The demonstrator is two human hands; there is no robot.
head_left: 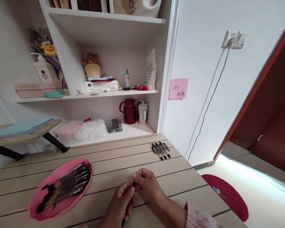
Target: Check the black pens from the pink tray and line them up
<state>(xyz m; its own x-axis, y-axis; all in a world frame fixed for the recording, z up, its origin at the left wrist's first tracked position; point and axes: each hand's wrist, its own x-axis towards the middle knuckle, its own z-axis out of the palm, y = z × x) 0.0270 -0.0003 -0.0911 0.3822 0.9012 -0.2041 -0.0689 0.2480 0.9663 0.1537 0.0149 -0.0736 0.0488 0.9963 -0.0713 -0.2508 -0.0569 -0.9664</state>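
Observation:
A dark, slim pen (134, 183) is held between my two hands, just above the table near its front edge. My left hand (123, 199) is closed around its body, and the lower end sticks out below the palm. With thumb and fingers, my right hand (146, 183) pinches the upper end, touching the left fingertips. Most of the pen is hidden by the fingers. To the left, a pink oval tray (61, 212) holds many black-and-clear pens (68, 183) lying side by side. Beyond my right hand, several short-looking pens or pen parts (161, 150) lie in a cluster.
The slatted wooden table (114, 155) meets white shelves (123, 95) at the back. A small raised stand (41, 133) with blue folders is at left. A red jug (129, 110) and a cup (142, 112) stand on the lowest shelf. At right is a red stool (230, 196).

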